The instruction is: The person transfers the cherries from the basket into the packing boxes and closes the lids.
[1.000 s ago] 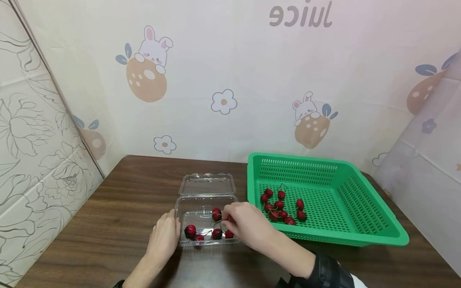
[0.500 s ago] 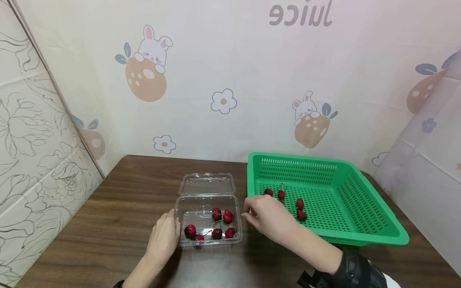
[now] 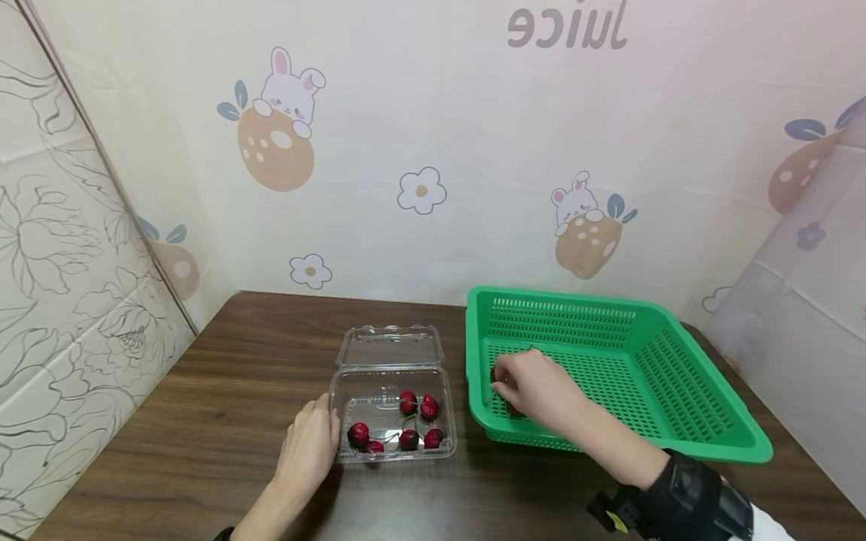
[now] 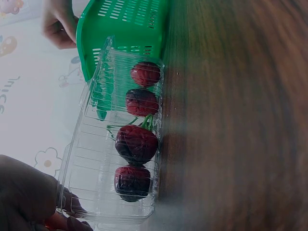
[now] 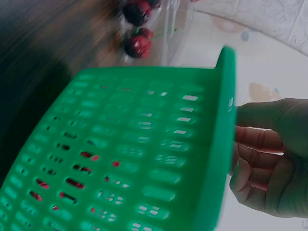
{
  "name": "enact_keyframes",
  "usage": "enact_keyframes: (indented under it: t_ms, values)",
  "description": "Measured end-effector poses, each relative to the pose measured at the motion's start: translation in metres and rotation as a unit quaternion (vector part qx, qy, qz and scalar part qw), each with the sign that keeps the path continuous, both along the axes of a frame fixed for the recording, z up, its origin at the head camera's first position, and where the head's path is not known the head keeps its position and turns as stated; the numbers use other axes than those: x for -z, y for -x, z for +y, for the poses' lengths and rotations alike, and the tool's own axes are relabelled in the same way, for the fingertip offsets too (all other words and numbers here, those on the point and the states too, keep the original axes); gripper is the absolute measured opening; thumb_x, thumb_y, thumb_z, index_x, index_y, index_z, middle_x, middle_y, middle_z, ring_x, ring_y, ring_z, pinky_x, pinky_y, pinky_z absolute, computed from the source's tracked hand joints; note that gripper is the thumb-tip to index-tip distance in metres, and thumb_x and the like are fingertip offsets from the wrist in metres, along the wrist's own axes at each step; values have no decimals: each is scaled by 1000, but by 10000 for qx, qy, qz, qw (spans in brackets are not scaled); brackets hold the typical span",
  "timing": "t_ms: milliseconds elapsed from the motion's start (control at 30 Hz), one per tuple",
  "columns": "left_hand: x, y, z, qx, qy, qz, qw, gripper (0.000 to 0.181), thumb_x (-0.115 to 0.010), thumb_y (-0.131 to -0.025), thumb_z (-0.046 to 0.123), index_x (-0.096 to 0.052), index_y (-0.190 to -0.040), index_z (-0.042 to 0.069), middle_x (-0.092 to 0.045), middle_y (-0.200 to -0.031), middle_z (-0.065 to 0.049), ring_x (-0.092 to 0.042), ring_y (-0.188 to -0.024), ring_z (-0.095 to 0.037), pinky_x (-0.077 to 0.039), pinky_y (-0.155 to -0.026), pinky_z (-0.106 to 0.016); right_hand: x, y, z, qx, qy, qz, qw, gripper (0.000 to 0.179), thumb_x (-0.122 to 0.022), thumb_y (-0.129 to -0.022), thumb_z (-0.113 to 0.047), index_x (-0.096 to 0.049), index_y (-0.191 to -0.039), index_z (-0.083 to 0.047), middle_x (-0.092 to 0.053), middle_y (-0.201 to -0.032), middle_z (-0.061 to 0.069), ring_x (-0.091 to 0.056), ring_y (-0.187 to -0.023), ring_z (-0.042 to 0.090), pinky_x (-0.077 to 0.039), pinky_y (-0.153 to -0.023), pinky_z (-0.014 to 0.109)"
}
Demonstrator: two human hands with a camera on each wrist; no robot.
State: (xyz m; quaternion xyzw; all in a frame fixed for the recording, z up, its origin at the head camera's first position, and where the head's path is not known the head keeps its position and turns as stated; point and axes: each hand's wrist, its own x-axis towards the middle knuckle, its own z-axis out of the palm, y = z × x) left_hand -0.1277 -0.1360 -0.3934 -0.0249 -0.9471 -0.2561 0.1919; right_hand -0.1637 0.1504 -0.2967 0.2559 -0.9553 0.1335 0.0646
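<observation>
My left hand (image 3: 307,443) holds the left side of a clear plastic clamshell box (image 3: 338,413), its fingers (image 4: 72,204) at the rim in the left wrist view. Inside the box lie several dark red cherries (image 3: 358,434), some with green stems. Over the left part of a green plastic basket (image 3: 710,421) is my right hand (image 3: 541,387), reaching down with bent, loosely spaced fingers. Cherries (image 3: 514,410) under it are mostly hidden by the hand; in the right wrist view red shows through the basket's slots, and the fingertips are partly behind the rim.
The clamshell's lid (image 3: 390,348) lies folded back, away from me. Both containers stand on a dark wooden table (image 3: 203,421), with the basket's raised wall beside the box. A printed curtain (image 3: 419,113) hangs behind the table.
My right hand has left a cherry in the box, moved right past its edge and come down into the basket. The left hand has stayed at the box.
</observation>
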Motion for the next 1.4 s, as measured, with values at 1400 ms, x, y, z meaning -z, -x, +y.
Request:
enact_keyframes:
  t_ms: [1400]
  values:
    - [0, 1, 1, -111, -12, -12, 9999, 15, -53, -80, 1, -56, -92, -8, -53, -70, -14, -58, -58, -33, -42, -45, -41, 45, 32, 20, 693, -565, -1100, 9899, 18, -71, -73, -11, -63, -86, -3, -59, -74, 4, -49, -54, 11, -41, -49, 27]
